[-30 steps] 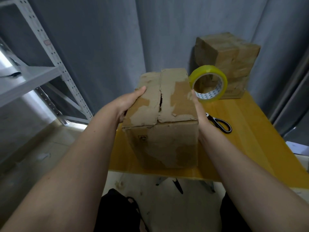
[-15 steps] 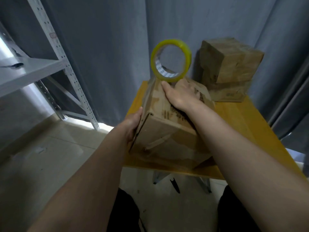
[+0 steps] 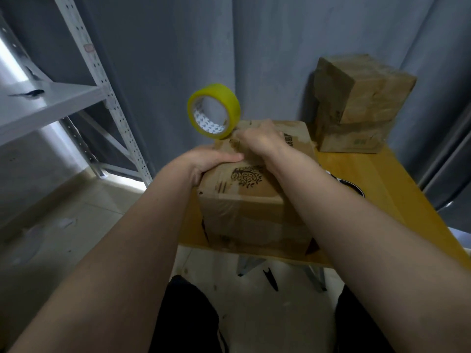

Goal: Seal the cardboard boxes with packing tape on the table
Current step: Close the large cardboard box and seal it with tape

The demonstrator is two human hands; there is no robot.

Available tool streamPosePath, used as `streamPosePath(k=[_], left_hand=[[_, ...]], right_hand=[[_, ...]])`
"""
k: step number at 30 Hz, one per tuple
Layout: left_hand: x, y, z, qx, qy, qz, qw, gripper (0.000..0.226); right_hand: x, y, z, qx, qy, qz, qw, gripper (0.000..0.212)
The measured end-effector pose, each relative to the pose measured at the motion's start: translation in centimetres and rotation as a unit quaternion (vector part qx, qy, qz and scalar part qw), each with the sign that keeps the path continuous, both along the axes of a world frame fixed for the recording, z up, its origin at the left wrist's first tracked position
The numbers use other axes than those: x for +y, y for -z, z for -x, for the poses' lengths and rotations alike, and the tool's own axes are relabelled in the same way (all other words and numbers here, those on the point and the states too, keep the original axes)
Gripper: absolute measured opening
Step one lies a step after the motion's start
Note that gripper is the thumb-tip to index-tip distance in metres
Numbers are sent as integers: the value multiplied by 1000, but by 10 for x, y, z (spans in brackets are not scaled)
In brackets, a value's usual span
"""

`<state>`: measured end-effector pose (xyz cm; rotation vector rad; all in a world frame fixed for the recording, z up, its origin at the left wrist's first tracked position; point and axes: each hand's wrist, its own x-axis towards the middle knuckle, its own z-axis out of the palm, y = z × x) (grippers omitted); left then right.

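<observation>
1. Whereas a second earlier the cardboard box (image 3: 252, 189) had stood with its split, unsealed top flaps facing up, it now lay turned over near the front left corner of the table (image 3: 397, 189), a printed panel with a tree mark uppermost.
2. Through that turn the roll of packing tape (image 3: 214, 110) had travelled from the box's right side to its far left corner, where it stood on edge against the box top.
3. Resting curled at that far corner, the right hand (image 3: 260, 141) seemed to be holding the roll there, though its fingertips were hidden, so whether it pinched the roll or the tape's free end could not be told.
4. Pressing flat on the box's left top edge, the left hand (image 3: 211, 159) had its fingers extended and grasped nothing.
5. Judged from this, the box was being steadied for a first strip of tape, and no seam looked newly sealed yet.
6. Behind, two stacked boxes (image 3: 356, 103) sat at the table's far edge, and the scissors (image 3: 351, 186) were mostly hidden by the right forearm.
</observation>
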<state>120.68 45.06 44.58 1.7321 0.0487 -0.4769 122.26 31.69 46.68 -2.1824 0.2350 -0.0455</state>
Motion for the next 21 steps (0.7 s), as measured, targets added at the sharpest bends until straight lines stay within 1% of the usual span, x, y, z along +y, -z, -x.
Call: streamPosePath(k=[1, 2, 3, 4, 6, 8, 10, 12, 13, 14, 15, 16, 18, 19, 21], left_hand=[[-4, -5, -3, -38, -3, -47, 998, 37], [-8, -10, -8, -81, -3, -123, 989, 47], [-13, -12, -15, -123, 12, -219, 968, 62], [-19, -14, -18, -165, 39, -309, 936, 71], [-28, -10, -21, -212, 66, -397, 890, 62], [-29, -1, -28, -223, 51, -419, 879, 59], [-27, 1, -27, -225, 30, -411, 883, 62], [-26, 1, -28, -227, 44, -368, 901, 55], [-26, 3, -28, -235, 34, -313, 920, 45], [-25, 5, -29, -232, 13, -255, 938, 29], [-25, 7, -29, -228, -16, -195, 954, 18], [-24, 8, -29, -219, -34, -152, 963, 20], [-18, 11, -28, -175, -45, -103, 978, 24], [-14, 9, -26, -144, -48, -84, 985, 28], [-5, 8, -22, -54, -53, 0, 997, 31]], right_hand=[[0, -2, -3, 4, 2, -19, 1000, 68], [0, -4, -7, 5, 1, -36, 999, 70], [0, -6, -11, 5, -2, -49, 999, 73], [1, -9, -14, 5, -8, -56, 998, 76], [4, -14, -20, 10, -25, -58, 998, 85], [9, -18, -27, 11, -43, -58, 997, 92], [15, -19, -34, 3, -62, -60, 996, 92], [22, -17, -40, 6, -94, -23, 995, 83], [25, -15, -42, 13, -111, 12, 994, 77], [28, -14, -44, 16, -124, 47, 991, 69], [29, -13, -46, 14, -130, 78, 988, 61], [30, -11, -46, 7, -131, 109, 985, 53], [29, -8, -46, -4, -137, 168, 976, 42], [29, -6, -46, -3, -141, 183, 973, 39], [25, -4, -49, -3, -149, 171, 974, 36]])
